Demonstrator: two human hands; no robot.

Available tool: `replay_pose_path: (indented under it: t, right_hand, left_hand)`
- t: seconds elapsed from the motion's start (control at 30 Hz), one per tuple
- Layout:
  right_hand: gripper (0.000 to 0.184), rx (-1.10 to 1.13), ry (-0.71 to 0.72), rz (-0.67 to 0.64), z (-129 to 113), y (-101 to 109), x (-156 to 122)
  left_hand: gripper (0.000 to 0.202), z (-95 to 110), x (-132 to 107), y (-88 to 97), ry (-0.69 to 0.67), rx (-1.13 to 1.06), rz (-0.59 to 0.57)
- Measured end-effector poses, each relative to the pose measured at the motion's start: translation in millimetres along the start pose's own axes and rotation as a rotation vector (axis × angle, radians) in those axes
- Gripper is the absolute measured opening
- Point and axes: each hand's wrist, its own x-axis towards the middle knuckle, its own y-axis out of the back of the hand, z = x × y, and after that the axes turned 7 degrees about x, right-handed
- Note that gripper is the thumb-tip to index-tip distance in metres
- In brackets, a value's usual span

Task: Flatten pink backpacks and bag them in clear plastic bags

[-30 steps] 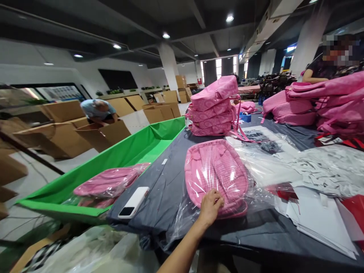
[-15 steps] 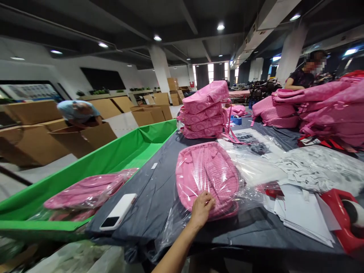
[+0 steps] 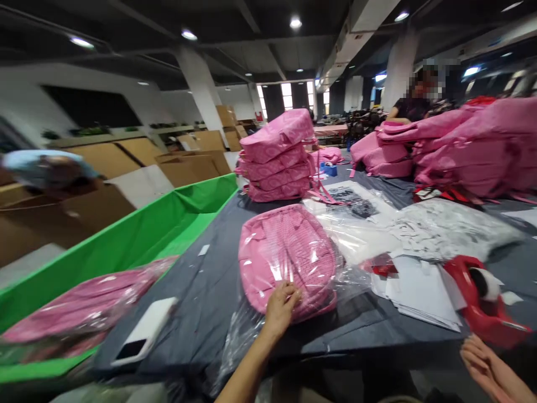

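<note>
A large room with a dark beamed ceiling (image 3: pixel 138 22) fills the top of the frame, a white pillar (image 3: pixel 199 95) standing upper left of centre. A table (image 3: pixel 184 291) under dark grey cloth spreads from the lower left to the right edge; a green bin (image 3: pixel 126 235) slants along its left side.

At the right edge the heap of pink backpacks (image 3: pixel 470 148) is cut off, and it hides the lower body of a person in a dark top (image 3: pixel 413 109). At the left edge a stooping person in light blue (image 3: pixel 42 168) is blurred, partly behind a cardboard box (image 3: pixel 84 218). A plastic-wrapped pink bag (image 3: pixel 88 302) in the bin is smeared by blur; the space under the table is too dark to read.

At centre lies the plastic-wrapped pink backpack (image 3: pixel 289 252), with a stack of pink backpacks (image 3: pixel 277 159) just behind, blocking the view beyond. The left hand (image 3: pixel 280 307) rests on its lower part, fingers bent; whether it pinches the plastic I cannot tell. To the right lie a clear bag of white pieces (image 3: pixel 448 229), a red tape dispenser (image 3: pixel 474 305) and white sheets (image 3: pixel 422 291); at lower left, a white phone-like device (image 3: pixel 146 330). The right hand (image 3: pixel 480 361), lower right, curls its fingers near the dispenser; its grip cannot be told.
</note>
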Motion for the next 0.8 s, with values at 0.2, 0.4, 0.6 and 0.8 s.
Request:
replay_pose_path:
  t: [0.2,0.4,0.6,0.8]
  right_hand:
    - [0.049,-0.594,-0.014,-0.728,18,-146,-22]
    - [0.037,-1.277,0.618,-1.556,4,-283,-1]
    - [0.014,-1.52,0.727,-1.568,31,-336,32]
    - [0.039,-1.445,0.669,-1.356,40,-338,61]
  left_hand:
    - [0.023,12,3,-3.3,0.085,0.075,-0.001]
    - [0.019,15,3,-4.9,0.123,0.082,0.024]
    - [0.018,17,4,-4.6,0.122,0.095,0.03]
    - [0.021,15,3,-4.2,0.101,0.13,0.016]
